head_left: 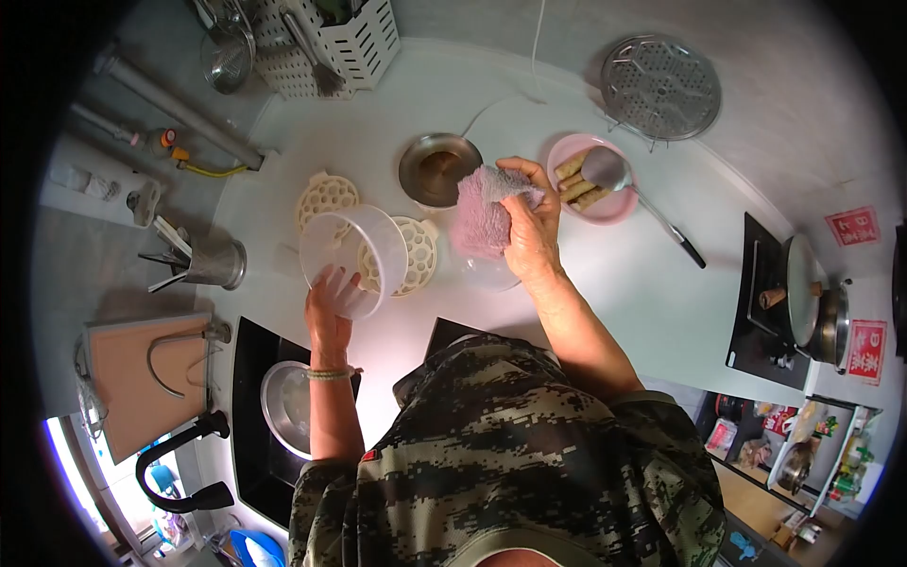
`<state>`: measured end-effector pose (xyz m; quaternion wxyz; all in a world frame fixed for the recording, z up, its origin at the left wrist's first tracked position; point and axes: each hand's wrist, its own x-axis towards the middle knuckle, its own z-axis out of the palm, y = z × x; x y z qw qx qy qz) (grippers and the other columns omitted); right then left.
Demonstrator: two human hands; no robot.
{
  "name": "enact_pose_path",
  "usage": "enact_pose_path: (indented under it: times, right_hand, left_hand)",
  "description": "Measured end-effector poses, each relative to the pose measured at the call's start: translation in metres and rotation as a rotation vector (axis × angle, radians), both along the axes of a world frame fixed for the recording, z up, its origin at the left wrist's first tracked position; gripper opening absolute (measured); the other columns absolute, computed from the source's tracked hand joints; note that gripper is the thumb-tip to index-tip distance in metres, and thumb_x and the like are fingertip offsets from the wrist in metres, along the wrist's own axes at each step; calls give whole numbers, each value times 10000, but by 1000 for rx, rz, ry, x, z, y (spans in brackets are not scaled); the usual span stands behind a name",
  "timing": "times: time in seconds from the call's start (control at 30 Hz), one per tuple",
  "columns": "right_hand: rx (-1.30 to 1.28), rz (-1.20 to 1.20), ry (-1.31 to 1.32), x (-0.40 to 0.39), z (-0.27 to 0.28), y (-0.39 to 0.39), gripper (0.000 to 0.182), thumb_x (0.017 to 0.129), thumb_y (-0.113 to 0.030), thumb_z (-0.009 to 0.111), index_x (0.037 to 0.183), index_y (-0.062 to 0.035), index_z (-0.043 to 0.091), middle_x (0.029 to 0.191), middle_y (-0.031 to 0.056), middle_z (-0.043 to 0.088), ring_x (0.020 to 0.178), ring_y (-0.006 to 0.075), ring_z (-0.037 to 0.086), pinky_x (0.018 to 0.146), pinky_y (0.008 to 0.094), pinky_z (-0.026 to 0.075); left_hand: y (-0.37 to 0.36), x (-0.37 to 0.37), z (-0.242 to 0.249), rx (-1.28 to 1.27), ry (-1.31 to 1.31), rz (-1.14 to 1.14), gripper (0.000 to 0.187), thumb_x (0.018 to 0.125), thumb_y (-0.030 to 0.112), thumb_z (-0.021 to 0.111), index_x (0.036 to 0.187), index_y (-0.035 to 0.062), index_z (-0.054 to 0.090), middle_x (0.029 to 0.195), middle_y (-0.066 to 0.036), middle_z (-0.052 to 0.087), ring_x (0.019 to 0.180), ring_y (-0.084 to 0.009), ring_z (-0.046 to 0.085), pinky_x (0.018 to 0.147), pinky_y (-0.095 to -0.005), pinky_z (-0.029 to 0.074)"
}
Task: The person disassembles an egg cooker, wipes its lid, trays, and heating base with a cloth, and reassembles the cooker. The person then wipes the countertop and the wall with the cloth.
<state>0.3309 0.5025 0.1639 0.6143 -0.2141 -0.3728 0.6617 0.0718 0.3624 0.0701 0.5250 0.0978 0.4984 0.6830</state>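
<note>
My left hand [331, 300] is closed on a clear plastic bowl [383, 288], tilted above the counter, with the fingers showing through its wall. A pink and grey cloth [482, 222] is bunched in my right hand [532, 227], to the right of the bowl and apart from it. Below the cloth, another clear plastic piece [491, 276] lies partly hidden on the counter. Two cream discs with round holes lie near the bowl: one disc [326, 196] behind it, the other disc [420, 255] partly covered by it.
A metal bowl [416, 170] stands beyond the cloth. To its right, a pink plate [567, 146] holds brown rolls and a long-handled spatula [675, 231]. The sink [250, 345] is at left with a steel basin [274, 406]; a black stove [746, 326] is at right.
</note>
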Motion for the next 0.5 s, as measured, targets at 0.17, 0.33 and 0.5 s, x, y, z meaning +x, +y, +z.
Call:
enact_pose_path:
  times: [0.17, 0.33, 0.5]
  right_hand:
    - [156, -129, -92, -29, 35, 2, 260, 811, -86, 588, 1059, -38, 523, 1007, 78, 562, 972, 140, 528, 821, 259, 456]
    - [762, -59, -408, -47, 24, -44, 352, 834, -265, 568, 1106, -46, 529, 1191, 130, 535, 1265, 319, 321, 1017, 406, 296]
    - [953, -105, -618, -40, 26, -39, 370, 820, -276, 565, 1105, -43, 525, 1171, 140, 547, 1248, 337, 353, 1019, 433, 298]
  left_hand:
    - [20, 44, 34, 275, -231, -71, 618, 794, 214, 542, 1342, 76, 290, 1329, -213, 338, 1227, -390, 360, 978, -501, 377]
    - [46, 66, 47, 473, -243, -60, 746, 750, 212, 560, 1390, 130, 185, 1342, -248, 332, 1205, -378, 390, 978, -485, 384]
    - [55, 73, 52, 470, -328, -27, 703, 762, 118, 491, 1393, 102, 182, 1315, -219, 384, 1176, -338, 436, 956, -441, 419]
